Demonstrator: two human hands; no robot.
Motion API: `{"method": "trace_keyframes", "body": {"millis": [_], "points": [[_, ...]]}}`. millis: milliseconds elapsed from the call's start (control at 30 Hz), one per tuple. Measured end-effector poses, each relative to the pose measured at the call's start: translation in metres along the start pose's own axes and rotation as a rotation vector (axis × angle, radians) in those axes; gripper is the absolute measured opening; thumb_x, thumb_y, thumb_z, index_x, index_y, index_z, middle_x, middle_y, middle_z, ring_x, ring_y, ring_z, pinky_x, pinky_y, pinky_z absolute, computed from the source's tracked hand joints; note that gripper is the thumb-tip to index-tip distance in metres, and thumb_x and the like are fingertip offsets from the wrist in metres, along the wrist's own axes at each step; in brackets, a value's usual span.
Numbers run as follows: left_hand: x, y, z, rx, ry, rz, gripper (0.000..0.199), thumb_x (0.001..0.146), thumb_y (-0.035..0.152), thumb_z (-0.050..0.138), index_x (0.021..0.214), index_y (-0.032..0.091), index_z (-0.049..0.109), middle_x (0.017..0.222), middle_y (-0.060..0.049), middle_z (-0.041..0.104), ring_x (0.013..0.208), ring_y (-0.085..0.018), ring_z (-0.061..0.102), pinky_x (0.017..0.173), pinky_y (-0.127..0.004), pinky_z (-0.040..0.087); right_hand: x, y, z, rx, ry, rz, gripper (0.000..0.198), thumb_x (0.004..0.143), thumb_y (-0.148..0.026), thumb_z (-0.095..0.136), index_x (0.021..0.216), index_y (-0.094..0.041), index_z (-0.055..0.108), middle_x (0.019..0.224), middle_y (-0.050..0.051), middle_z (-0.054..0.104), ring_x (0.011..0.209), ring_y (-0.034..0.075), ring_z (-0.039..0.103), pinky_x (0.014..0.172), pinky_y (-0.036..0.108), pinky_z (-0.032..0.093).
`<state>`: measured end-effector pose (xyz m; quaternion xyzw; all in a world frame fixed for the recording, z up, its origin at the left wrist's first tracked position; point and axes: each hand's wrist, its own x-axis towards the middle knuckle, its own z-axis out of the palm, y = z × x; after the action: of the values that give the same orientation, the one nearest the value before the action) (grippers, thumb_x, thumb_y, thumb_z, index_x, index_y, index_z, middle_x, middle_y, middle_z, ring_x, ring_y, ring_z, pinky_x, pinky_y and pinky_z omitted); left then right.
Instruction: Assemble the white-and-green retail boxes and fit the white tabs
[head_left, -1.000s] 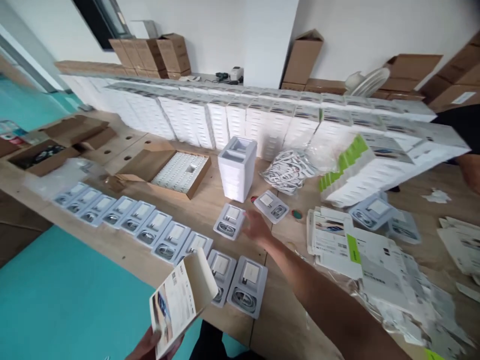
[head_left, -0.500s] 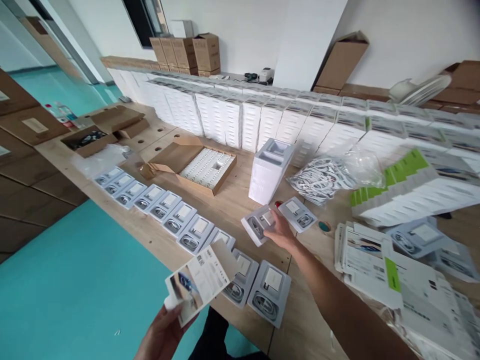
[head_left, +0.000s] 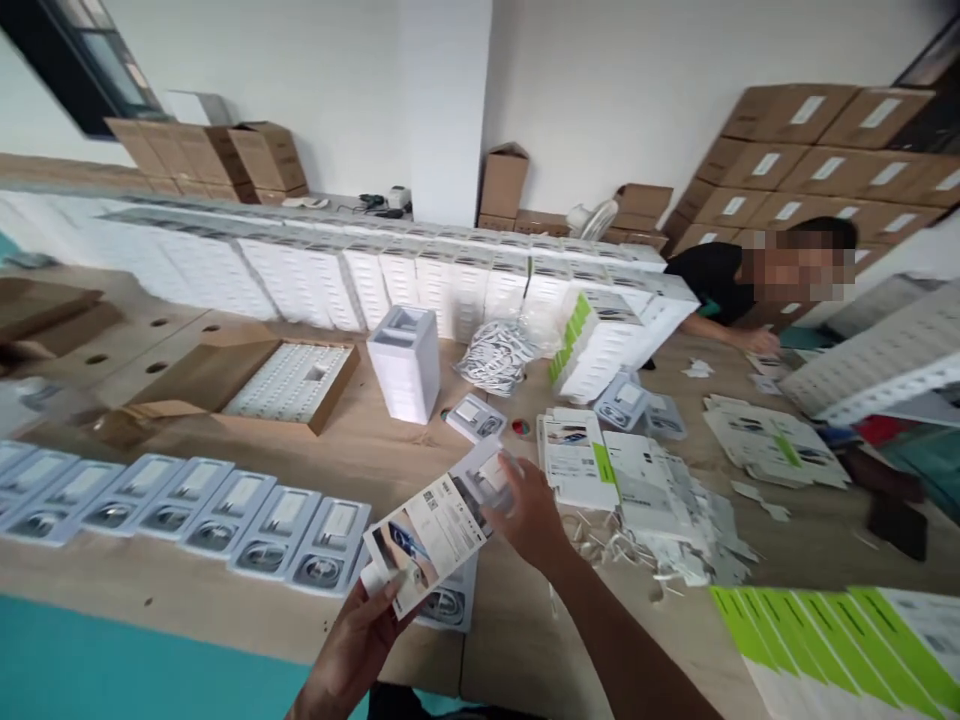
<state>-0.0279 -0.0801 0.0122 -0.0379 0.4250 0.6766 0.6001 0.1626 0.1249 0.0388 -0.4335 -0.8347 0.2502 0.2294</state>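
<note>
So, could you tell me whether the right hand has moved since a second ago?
Yes. The right hand has drawn back from near the white tray stack toward the printed box, now carrying a tray.

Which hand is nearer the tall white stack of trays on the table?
Right. The right hand is nearer the stack of trays, at the carton's far end; the left hand holds its near end, farther back.

The right hand (head_left: 531, 512), which a second ago reached out to a white tray (head_left: 491, 477) lying on the table beyond it, lifted that tray and drew it back to the open end of the printed box (head_left: 427, 528). The left hand (head_left: 358, 645) raised the box to meet it.
</note>
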Motion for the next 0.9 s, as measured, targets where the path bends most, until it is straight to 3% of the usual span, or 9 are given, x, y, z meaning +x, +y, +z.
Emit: {"method": "trace_keyframes", "body": {"millis": [100, 200, 300, 433, 533, 600, 733, 900], "points": [[0.007, -0.006, 0.014, -0.014, -0.031, 0.006, 0.075, 0.079, 0.007, 0.070, 0.143, 0.034, 0.040, 0.118, -0.007, 0.072, 0.109, -0.028, 0.067, 0.097, -0.047, 0.054, -0.020, 0.000, -0.015, 0.212, -0.070, -0.092, 0.058, 0.088, -0.040, 0.058, 0.143, -0.030, 0.042, 0.139, 0.009, 0.050, 0.131, 0.031, 0.041, 0.111, 0.050, 0.034], [0.014, -0.013, 0.029, -0.063, -0.083, 0.014, 0.071, 0.080, 0.006, 0.069, 0.140, 0.034, 0.044, 0.113, -0.005, 0.074, 0.108, -0.027, 0.067, 0.101, -0.050, 0.051, -0.034, 0.000, -0.017, 0.395, 0.037, 0.045, 0.064, 0.091, -0.045, 0.054, 0.149, -0.033, 0.030, 0.153, 0.007, 0.034, 0.142, 0.029, 0.027, 0.114, 0.050, 0.032], [0.021, -0.022, 0.045, -0.100, -0.167, -0.028, 0.065, 0.081, 0.008, 0.068, 0.138, 0.032, 0.047, 0.113, -0.005, 0.074, 0.110, -0.027, 0.066, 0.103, -0.050, 0.049, -0.036, 0.001, -0.020, 0.608, 0.107, 0.176, 0.065, 0.088, -0.049, 0.059, 0.146, -0.033, 0.034, 0.158, 0.006, 0.022, 0.140, 0.028, 0.033, 0.105, 0.044, 0.045], [0.025, -0.031, 0.059, 0.000, -0.244, -0.088, 0.062, 0.079, 0.011, 0.070, 0.136, 0.028, 0.051, 0.113, -0.008, 0.074, 0.110, -0.029, 0.066, 0.103, -0.047, 0.049, -0.025, 0.000, -0.045, 0.744, 0.258, 0.349, 0.060, 0.077, -0.045, 0.071, 0.132, -0.027, 0.051, 0.136, 0.009, 0.053, 0.111, 0.028, 0.059, 0.086, 0.040, 0.056], [0.021, -0.031, 0.059, 0.092, -0.313, -0.120, 0.062, 0.071, 0.014, 0.078, 0.129, 0.025, 0.058, 0.112, -0.010, 0.074, 0.114, -0.033, 0.064, 0.102, -0.047, 0.049, -0.022, 0.001, -0.067, 0.794, 0.224, 0.343, 0.052, 0.073, -0.040, 0.075, 0.120, -0.023, 0.061, 0.108, 0.006, 0.070, 0.092, 0.025, 0.066, 0.079, 0.038, 0.057], [0.018, -0.025, 0.057, 0.167, -0.408, -0.179, 0.062, 0.063, 0.024, 0.085, 0.122, 0.021, 0.065, 0.113, -0.014, 0.073, 0.116, -0.039, 0.061, 0.098, -0.051, 0.049, -0.025, 0.002, -0.076, 0.869, 0.122, 0.307, 0.047, 0.073, -0.042, 0.075, 0.115, -0.022, 0.066, 0.097, 0.004, 0.073, 0.085, 0.024, 0.067, 0.074, 0.037, 0.056], [0.016, 0.007, 0.063, 0.370, -0.642, -0.272, 0.075, 0.053, 0.051, 0.087, 0.113, 0.009, 0.070, 0.113, -0.025, 0.070, 0.114, -0.049, 0.059, 0.100, -0.058, 0.043, -0.031, 0.005, -0.083, 0.975, -0.073, 0.260, 0.046, 0.079, -0.046, 0.071, 0.118, -0.023, 0.067, 0.095, 0.004, 0.074, 0.081, 0.023, 0.068, 0.069, 0.035, 0.055], [0.026, 0.053, 0.095, 0.442, -0.712, -0.337, 0.067, 0.046, 0.024, 0.090, 0.109, 0.013, 0.071, 0.111, -0.019, 0.072, 0.122, -0.046, 0.053, 0.102, -0.055, 0.041, -0.027, 0.009, -0.092, 0.953, -0.050, 0.213, 0.044, 0.079, -0.047, 0.070, 0.117, -0.023, 0.068, 0.095, 0.002, 0.074, 0.081, 0.022, 0.067, 0.071, 0.034, 0.054]]}}
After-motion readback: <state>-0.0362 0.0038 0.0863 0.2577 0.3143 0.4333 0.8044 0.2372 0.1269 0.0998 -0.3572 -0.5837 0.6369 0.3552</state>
